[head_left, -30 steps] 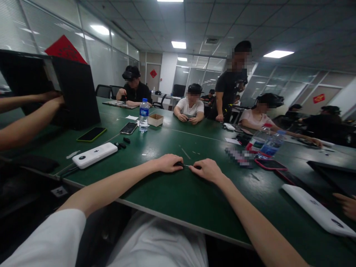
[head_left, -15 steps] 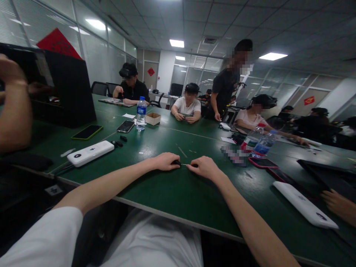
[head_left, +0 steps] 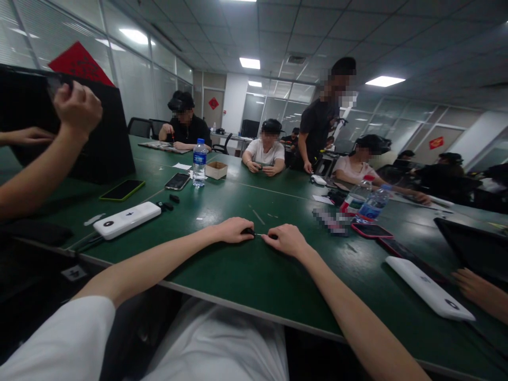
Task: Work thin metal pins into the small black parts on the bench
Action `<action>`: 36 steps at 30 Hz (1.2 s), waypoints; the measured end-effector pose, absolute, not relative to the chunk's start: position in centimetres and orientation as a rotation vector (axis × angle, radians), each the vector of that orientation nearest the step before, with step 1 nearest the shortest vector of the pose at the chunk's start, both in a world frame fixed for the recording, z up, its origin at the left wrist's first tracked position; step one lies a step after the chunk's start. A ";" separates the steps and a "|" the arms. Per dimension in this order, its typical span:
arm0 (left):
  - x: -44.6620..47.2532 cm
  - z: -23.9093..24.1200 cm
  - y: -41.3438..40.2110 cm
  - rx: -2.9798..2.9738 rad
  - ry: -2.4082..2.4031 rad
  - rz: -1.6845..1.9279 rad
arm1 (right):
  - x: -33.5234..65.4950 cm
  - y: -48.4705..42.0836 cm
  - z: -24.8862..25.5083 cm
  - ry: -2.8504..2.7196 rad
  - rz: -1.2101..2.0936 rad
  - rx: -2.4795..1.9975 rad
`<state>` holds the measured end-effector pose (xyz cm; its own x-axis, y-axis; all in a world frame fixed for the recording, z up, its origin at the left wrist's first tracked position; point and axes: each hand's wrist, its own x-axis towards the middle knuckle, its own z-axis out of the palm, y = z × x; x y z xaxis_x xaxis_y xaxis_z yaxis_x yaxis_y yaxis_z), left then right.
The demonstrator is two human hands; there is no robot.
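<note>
Over the green table (head_left: 222, 262), both of my hands are closed and close together. My left hand (head_left: 234, 230) grips a small black object (head_left: 249, 231) between thumb and fingers. From it a thin pale rod (head_left: 257, 234) reaches across the short gap to my right hand (head_left: 286, 239). The fingertips of that hand are pinched at the rod's far end. A dark patch shows between its thumb and forefinger, too small to make out. What kind of thing the black piece and rod are, I cannot tell.
Left of me lie a white power bank (head_left: 127, 220), two phones, a water bottle (head_left: 199, 163) and a small open box (head_left: 216, 170). Bottles, a red-edged phone (head_left: 372, 230) and another power bank (head_left: 429, 288) are on the right. Several people sit around; one stands.
A neighbour's hand at the left has risen in front of the black box. The dark panel at the right has shifted. My hands keep nearly the same pose.
</note>
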<state>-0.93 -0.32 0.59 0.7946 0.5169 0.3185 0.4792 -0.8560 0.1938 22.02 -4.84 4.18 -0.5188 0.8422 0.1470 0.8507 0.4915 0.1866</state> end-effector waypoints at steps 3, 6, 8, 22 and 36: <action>-1.0 0.5 -0.2 2.858 0.794 0.546 | 22.1 -4.8 3.9 -2.646 -0.361 -1.518; -1.0 0.5 -0.1 2.850 0.781 0.542 | 22.0 -4.8 3.8 -2.584 -0.299 -1.448; -0.9 0.7 -0.2 2.865 0.780 0.536 | 21.8 -4.8 3.8 -2.532 -0.230 -1.354; -0.8 0.9 -0.5 2.866 0.832 0.503 | 22.4 -4.8 4.8 -2.654 -0.347 -1.514; -0.6 0.9 -0.5 2.873 0.844 0.493 | 21.9 -5.2 5.0 -2.711 -0.354 -1.584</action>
